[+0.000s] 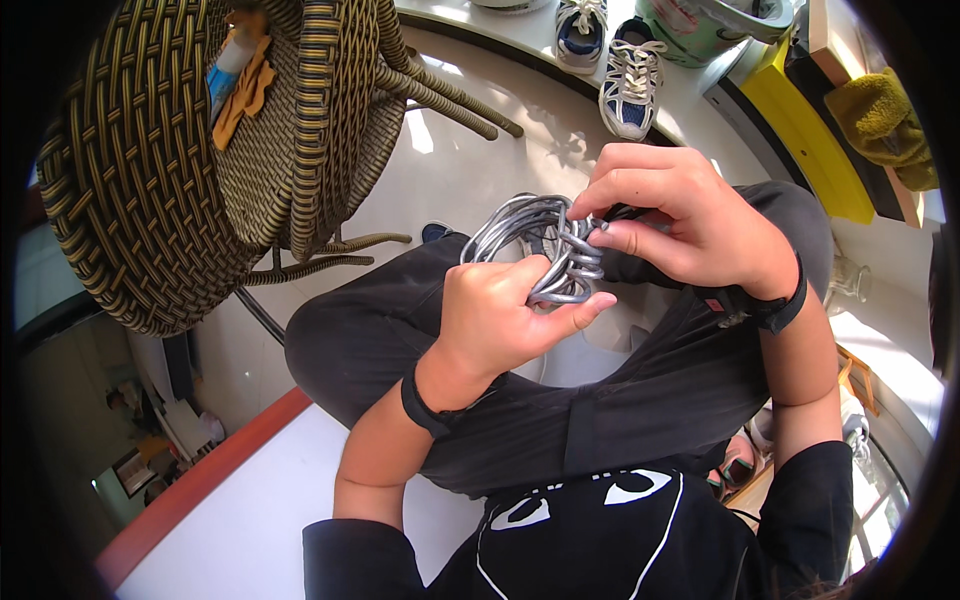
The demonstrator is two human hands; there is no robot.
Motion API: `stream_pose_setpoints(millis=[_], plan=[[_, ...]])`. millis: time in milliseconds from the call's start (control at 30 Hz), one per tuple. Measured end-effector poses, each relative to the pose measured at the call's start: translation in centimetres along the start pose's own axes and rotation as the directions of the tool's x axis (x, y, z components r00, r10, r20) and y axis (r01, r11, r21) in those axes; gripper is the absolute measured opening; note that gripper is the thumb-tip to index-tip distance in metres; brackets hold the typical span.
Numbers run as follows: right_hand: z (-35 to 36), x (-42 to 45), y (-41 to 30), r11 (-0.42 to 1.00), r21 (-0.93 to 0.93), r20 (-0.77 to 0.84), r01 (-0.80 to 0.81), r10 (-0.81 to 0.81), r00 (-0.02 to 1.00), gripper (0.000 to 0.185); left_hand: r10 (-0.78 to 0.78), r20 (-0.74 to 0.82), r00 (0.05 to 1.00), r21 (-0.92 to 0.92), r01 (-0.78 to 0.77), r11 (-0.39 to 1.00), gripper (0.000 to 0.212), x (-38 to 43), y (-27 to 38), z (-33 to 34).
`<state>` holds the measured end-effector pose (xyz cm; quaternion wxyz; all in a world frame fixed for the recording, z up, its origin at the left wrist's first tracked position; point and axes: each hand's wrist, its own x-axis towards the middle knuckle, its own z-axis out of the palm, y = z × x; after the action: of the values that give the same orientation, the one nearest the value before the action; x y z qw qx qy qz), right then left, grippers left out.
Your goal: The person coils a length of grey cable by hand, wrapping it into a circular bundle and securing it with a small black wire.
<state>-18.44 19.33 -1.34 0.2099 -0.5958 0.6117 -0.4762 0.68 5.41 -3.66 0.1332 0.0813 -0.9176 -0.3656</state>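
A bundle of grey cable is held above my lap, looped into a coil. Several tight turns of the same cable wrap around its right side. My left hand grips the coil from below, with the thumb stretched out along its lower right. At the upper right of the wraps, my right hand pinches a short cable end between thumb and fingers. The fingers of my left hand behind the coil are partly hidden.
A woven wicker chair stands at the left, with a bottle and an orange cloth on it. Sneakers, a green bin and a yellow box line the ledge ahead. A glass jar is at right.
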Motion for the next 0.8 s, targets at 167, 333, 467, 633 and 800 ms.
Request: stream_pose_setpoints(millis=[167,333,467,633,800], plan=[[-1.4,0.4,-0.4,0.999,0.017,0.030,-0.034,0.034,0.999,0.021,0.032,-0.045,0.998,0.070,-0.029,0.997,0.052,-0.3,-0.1,0.0],[-5.3,-0.6,0.4,0.880,0.307,-0.222,-0.361,0.435,0.872,0.029,0.106,-0.001,0.994,0.192,-0.104,0.976,0.045,-0.4,-0.1,-0.5],[-2.5,0.1,-0.7,0.825,0.361,0.102,-0.434,0.428,0.898,0.037,0.116,-0.057,0.992,0.182,-0.104,0.978,0.051,-0.3,-0.5,-0.2],[0.7,-0.2,0.1,0.710,0.349,0.271,-0.612,0.549,0.791,0.047,0.145,-0.046,0.988,0.209,-0.133,0.969,0.054,-0.1,0.1,0.2],[-0.8,0.2,-0.8,0.578,0.160,0.503,-0.800,0.650,0.570,0.048,0.201,-0.010,0.980,0.291,-0.189,0.938,0.053,0.0,0.4,0.2]])
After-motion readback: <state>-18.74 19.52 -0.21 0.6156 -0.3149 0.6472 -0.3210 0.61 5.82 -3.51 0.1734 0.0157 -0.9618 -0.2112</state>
